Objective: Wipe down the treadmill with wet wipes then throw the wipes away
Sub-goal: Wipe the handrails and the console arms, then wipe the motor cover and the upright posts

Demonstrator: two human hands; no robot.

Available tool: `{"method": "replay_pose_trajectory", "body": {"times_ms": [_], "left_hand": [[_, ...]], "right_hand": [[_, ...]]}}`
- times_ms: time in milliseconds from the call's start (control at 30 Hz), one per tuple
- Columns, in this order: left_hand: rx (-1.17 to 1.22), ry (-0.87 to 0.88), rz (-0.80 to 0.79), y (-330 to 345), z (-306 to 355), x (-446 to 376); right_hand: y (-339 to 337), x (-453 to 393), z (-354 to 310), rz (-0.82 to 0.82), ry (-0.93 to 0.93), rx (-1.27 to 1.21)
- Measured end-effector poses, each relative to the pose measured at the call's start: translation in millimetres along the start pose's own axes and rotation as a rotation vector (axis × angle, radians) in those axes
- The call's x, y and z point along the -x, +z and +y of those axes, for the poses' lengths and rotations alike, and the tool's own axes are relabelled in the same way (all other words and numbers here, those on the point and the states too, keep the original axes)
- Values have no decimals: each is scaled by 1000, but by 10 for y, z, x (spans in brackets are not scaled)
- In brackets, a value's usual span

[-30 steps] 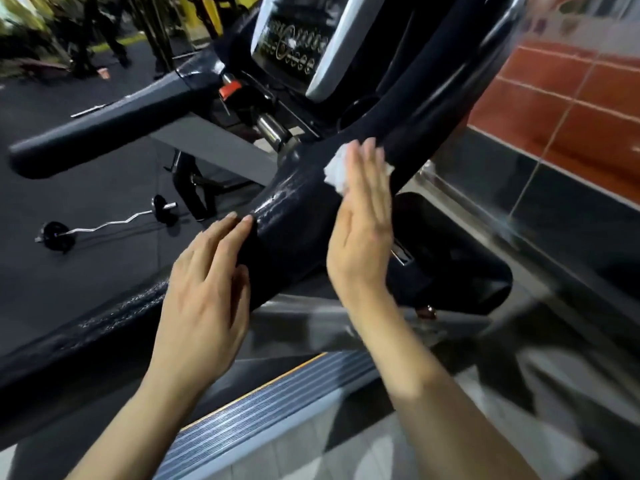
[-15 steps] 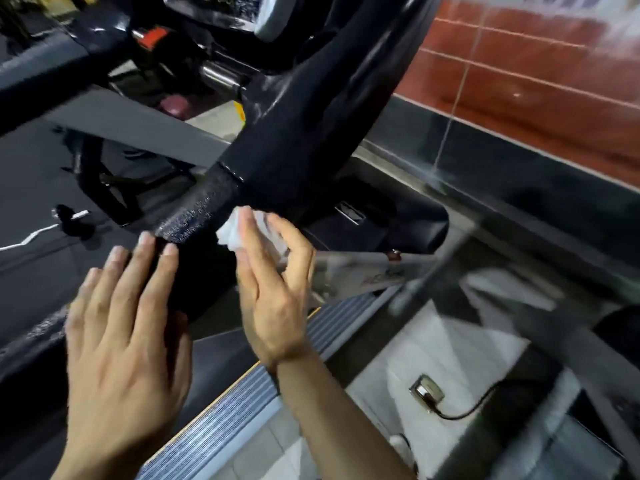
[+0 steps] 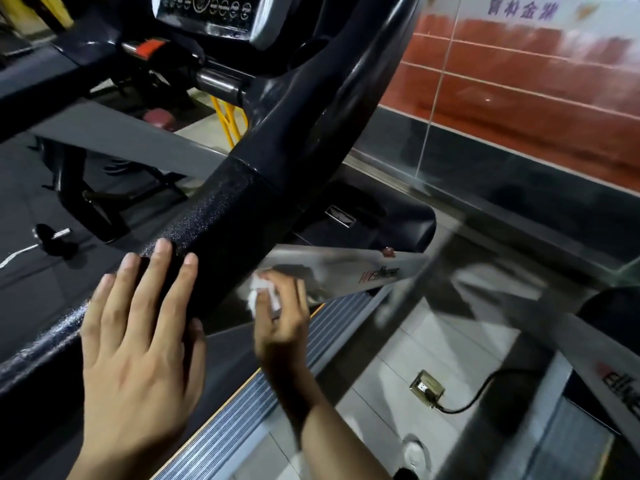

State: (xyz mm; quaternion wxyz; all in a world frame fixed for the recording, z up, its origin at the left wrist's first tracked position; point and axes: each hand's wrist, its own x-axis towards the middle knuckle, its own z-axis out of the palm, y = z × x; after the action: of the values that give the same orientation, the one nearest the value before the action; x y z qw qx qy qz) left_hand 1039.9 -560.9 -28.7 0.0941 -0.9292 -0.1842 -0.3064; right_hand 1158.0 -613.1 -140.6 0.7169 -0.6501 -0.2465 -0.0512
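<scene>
While the crumpled white wet wipe (image 3: 260, 295) sits pinched in the curled fingers of the right hand (image 3: 282, 318), just beside the underside of the black textured treadmill handrail (image 3: 221, 223) and against the grey metal upright (image 3: 332, 268), the wiping step looks to be in hand. The left hand (image 3: 138, 344) lies flat, fingers straight, on the handrail, holding nothing. Next, I judge, the wipe must press along the unwiped upright; binning comes later.

Your right hand (image 3: 282, 323) covers most of the wipe (image 3: 258, 294). The console (image 3: 207, 15) is cut off at the top edge, its button labels too blurred to read.
</scene>
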Motion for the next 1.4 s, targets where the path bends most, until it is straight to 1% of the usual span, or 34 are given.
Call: {"method": "replay_pose_trajectory", "body": {"times_ms": [100, 200, 233, 267, 367, 433, 467, 533, 633, 733, 767, 833, 900, 967, 1067, 1133, 1200, 1233, 1333, 1400], "left_hand": [[-17, -6, -3, 1, 6, -16], [-34, -17, -12, 12, 5, -17], [-38, -22, -9, 16, 8, -17], [-43, -26, -5, 25, 14, -14], [-48, -47, -8, 52, 44, -23], [-53, -79, 0, 62, 86, -35], [-54, -94, 4, 69, 105, -41], [-52, -110, 7, 89, 130, -47], [-61, -115, 2, 97, 139, -49], [-55, -116, 0, 92, 142, -54], [-57, -116, -4, 87, 142, -54], [-55, -120, -10, 76, 147, -49], [-49, -120, -15, 70, 147, -44], [-48, -114, -25, 69, 128, -32], [-43, -97, -41, 62, 105, -17], [-46, -93, -48, 61, 101, -14], [-49, -87, -42, 75, 101, -22], [-55, -82, -40, 81, 100, -20], [-68, -80, -30, 98, 95, -11], [-65, -84, -20, 108, 99, -13]], "right_hand": [[-67, -108, 422, 81, 57, 125], [-223, -286, 920, 247, 311, 128], [-282, -371, 998, 281, 341, 138], [-304, -438, 970, 265, 319, 141], [-99, -504, 457, 96, 60, 59], [51, -442, 153, -55, 19, -3], [60, -427, 156, -98, -9, 6], [-88, -495, 369, -105, -61, 93], [-434, -797, 964, -61, -141, 273], [-513, -947, 1291, -4, -14, 345], [-483, -899, 1269, 20, 12, 324], [-364, -663, 1083, 64, 51, 195], [-179, -306, 751, 94, 106, 57], [21, 59, 407, 90, 154, -31], [214, 443, 31, -64, 145, -86], [259, 525, 41, -149, 119, -112], [241, 503, 279, -112, 100, -53], [202, 447, 436, -49, 138, -18], [1, 242, 940, 155, 398, -16], [-37, 175, 1075, 244, 500, -21]]}}
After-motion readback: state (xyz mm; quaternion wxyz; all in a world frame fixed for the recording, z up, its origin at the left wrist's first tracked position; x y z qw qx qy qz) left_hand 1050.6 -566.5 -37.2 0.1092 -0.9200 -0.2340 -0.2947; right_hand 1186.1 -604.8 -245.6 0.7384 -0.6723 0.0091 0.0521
